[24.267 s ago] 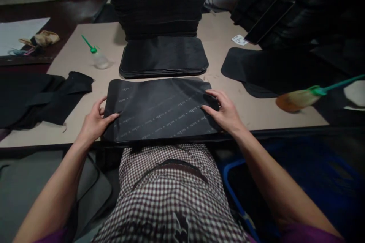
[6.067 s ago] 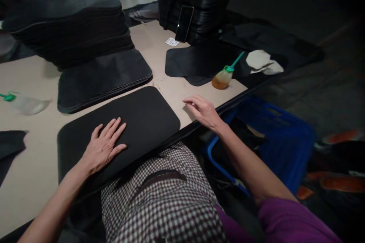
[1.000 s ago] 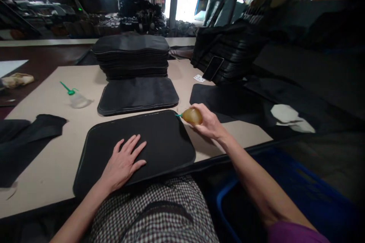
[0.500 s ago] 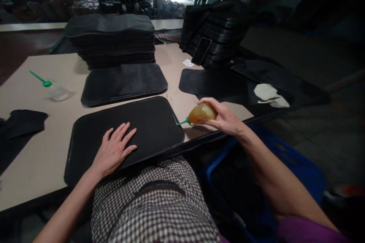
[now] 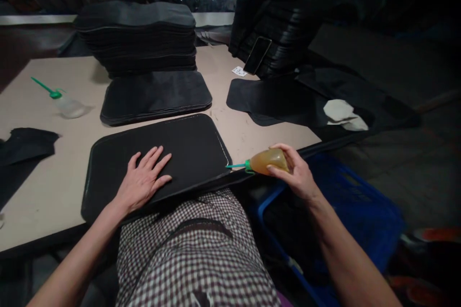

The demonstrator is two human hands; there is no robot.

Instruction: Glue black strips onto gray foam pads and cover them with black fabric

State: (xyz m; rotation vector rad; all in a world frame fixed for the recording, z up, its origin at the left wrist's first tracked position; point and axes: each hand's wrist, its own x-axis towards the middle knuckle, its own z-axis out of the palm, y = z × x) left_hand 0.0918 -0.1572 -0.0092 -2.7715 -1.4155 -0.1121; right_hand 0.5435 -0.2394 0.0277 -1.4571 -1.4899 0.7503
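A black rounded panel (image 5: pixel 187 146) lies flat on the beige table (image 5: pixel 46 196) in front of me, its near edge over the table's front. My left hand (image 5: pixel 142 182) rests on it, fingers spread and flat. My right hand (image 5: pixel 293 172) grips an amber squeeze bottle (image 5: pixel 268 161) held sideways. Its green nozzle (image 5: pixel 236 166) points left and touches the panel's right near corner. A thin shiny line runs along the panel's right edge.
A low stack of like panels (image 5: pixel 154 96) lies behind, a tall stack (image 5: pixel 139 36) beyond it. A clear bottle with a green nozzle (image 5: pixel 63 103) lies far left. A phone (image 5: pixel 257 55) leans on a black pile. Blue crate (image 5: pixel 353 216) at my right; black fabric (image 5: pixel 25 146) left.
My right hand has drawn the amber bottle down the panel's right edge, from the far corner to the near corner. My left hand stays pressed on the panel.
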